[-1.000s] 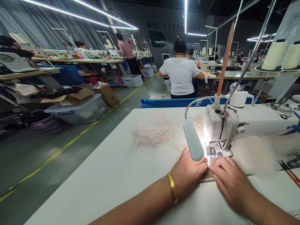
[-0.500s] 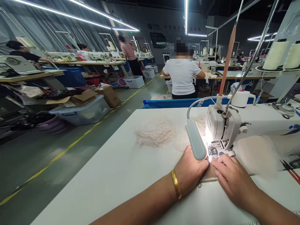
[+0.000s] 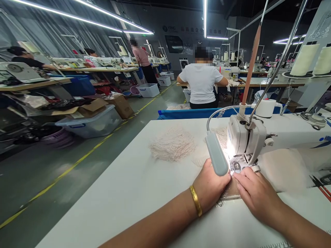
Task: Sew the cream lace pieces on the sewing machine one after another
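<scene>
At the white sewing machine (image 3: pixel 244 137), both of my hands sit close together just in front of the presser foot (image 3: pixel 236 166). My left hand (image 3: pixel 210 182), with a gold bracelet (image 3: pixel 196 200) on its wrist, has thumb and finger pinched by the needle area. Across from it, my right hand (image 3: pixel 256 193) pinches with bent fingers. Between them lies a small piece of thin pinkish fabric (image 3: pixel 231 190); its edge at the fingertips is mostly hidden. A grey lamp (image 3: pixel 216 153) lights this spot and covers part of my left hand.
A pile of cream lace (image 3: pixel 172 144) lies left of the machine, with more lace (image 3: pixel 221 136) behind the lamp. Sheer beige fabric (image 3: pixel 283 170) spreads under the machine arm. Red-handled tweezers (image 3: pixel 323 189) lie at right. A person in white (image 3: pixel 203 82) sits ahead.
My right hand has edged slightly up toward the machine. Both hands keep their pinch, and the lace pile stays where it was.
</scene>
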Action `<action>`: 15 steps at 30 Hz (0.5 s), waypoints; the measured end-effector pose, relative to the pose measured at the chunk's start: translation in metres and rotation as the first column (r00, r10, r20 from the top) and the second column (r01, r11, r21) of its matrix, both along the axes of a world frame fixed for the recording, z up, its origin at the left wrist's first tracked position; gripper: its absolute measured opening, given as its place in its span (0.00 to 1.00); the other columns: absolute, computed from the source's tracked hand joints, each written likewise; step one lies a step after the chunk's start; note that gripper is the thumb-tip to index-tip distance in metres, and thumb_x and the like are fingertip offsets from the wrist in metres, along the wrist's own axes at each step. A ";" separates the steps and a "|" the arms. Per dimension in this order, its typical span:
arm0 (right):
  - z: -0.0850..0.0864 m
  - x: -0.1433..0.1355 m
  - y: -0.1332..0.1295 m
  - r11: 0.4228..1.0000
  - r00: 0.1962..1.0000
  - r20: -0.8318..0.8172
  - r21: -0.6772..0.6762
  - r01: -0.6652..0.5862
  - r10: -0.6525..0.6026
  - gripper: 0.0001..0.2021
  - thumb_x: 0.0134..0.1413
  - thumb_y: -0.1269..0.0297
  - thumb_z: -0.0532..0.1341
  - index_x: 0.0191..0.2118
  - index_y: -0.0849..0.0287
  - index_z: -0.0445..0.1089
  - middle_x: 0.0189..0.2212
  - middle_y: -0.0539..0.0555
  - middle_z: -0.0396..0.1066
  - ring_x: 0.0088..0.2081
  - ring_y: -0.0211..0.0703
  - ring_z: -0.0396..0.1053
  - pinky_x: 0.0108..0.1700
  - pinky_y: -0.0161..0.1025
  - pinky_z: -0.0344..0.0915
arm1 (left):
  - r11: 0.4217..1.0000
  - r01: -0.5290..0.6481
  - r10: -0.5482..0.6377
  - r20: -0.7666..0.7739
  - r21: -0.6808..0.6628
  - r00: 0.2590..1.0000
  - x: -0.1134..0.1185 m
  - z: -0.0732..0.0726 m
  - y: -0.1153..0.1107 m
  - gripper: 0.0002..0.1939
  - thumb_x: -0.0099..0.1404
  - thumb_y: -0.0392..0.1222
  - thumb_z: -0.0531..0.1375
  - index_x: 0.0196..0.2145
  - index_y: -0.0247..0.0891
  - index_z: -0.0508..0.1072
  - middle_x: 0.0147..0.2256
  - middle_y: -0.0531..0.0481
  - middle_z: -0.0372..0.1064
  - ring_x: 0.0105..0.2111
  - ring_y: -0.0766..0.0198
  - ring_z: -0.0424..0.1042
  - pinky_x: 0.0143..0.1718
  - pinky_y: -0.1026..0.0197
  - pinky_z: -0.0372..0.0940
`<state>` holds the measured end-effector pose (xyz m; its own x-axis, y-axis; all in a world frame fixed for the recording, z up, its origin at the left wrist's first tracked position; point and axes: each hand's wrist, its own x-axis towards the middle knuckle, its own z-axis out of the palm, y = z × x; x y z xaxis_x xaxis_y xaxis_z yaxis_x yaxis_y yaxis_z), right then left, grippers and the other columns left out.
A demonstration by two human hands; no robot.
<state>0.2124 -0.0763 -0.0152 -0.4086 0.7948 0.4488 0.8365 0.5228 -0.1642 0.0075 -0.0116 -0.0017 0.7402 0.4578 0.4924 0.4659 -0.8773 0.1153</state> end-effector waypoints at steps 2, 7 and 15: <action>-0.001 0.000 0.001 1.000 1.000 0.008 0.001 -0.002 0.002 0.15 0.69 0.75 0.48 0.36 0.57 0.68 0.33 0.56 0.69 0.30 0.46 0.63 0.34 0.45 0.66 | 1.000 0.007 -0.007 0.001 -0.004 1.000 0.000 0.000 0.001 0.15 0.74 0.30 0.51 0.36 0.40 0.76 0.34 0.47 0.76 0.37 0.57 0.75 0.54 0.45 0.66; -0.003 0.001 0.001 1.000 1.000 0.008 -0.001 0.004 -0.004 0.14 0.69 0.75 0.48 0.38 0.58 0.69 0.33 0.56 0.69 0.30 0.47 0.63 0.35 0.45 0.66 | 0.999 0.032 -0.032 0.002 -0.010 0.999 0.000 -0.001 0.003 0.14 0.74 0.31 0.51 0.37 0.39 0.75 0.34 0.46 0.76 0.38 0.57 0.76 0.54 0.47 0.67; -0.002 0.003 -0.003 0.997 0.998 -0.052 -0.069 0.016 -0.020 0.15 0.72 0.72 0.48 0.40 0.56 0.70 0.34 0.56 0.71 0.31 0.48 0.66 0.33 0.45 0.68 | 1.000 0.028 -0.028 -0.011 0.010 1.000 0.000 -0.001 0.012 0.14 0.73 0.31 0.52 0.32 0.39 0.73 0.33 0.48 0.76 0.37 0.58 0.76 0.53 0.49 0.67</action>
<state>0.2155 -0.0798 -0.0169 -0.3712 0.8315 0.4133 0.8351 0.4935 -0.2429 0.0078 0.0002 -0.0028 0.7581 0.4317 0.4888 0.4423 -0.8912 0.1010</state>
